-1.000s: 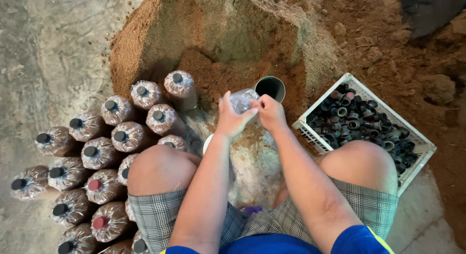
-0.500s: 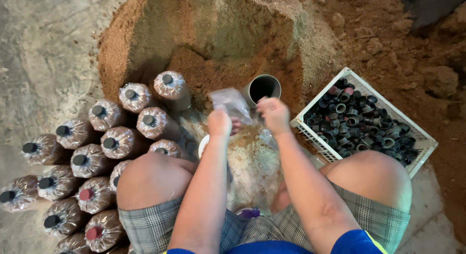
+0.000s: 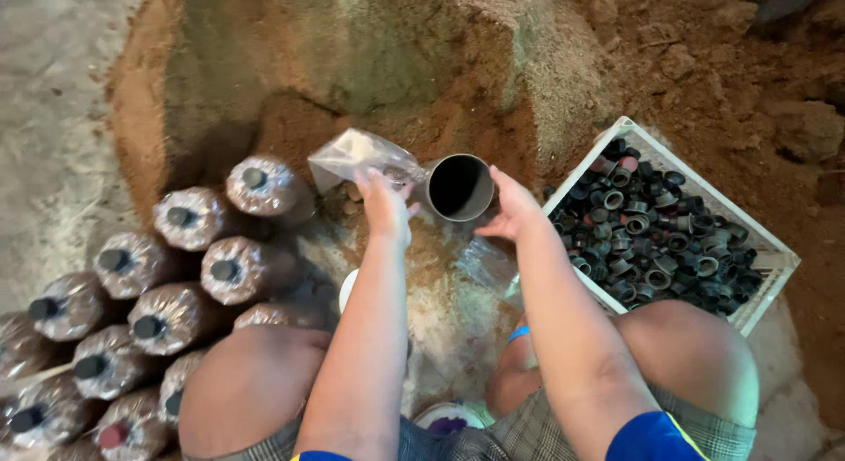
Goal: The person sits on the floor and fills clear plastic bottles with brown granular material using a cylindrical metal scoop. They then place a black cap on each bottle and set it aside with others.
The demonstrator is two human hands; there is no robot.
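Observation:
My left hand (image 3: pixel 385 206) pinches a clear plastic bag (image 3: pixel 361 155), holding it up over the brown sawdust pile (image 3: pixel 352 65). My right hand (image 3: pixel 513 210) rests against the side of a dark cylindrical cup (image 3: pixel 459 187) whose open mouth faces up, and seems to hold it; the grip itself is partly hidden. The bag's open end lies close to the cup's left rim. Both forearms reach forward between my knees.
Several filled bags with dark neck caps (image 3: pixel 189 216) stand packed at the left. A white plastic crate (image 3: pixel 748 250) full of dark rings sits at the right. A white round object (image 3: pixel 348 289) peeks out beside my left arm. Loose clods (image 3: pixel 805 126) lie at the far right.
The bag has been lifted and swung to the left in my left hand. My right hand has moved from the bag to the dark cup.

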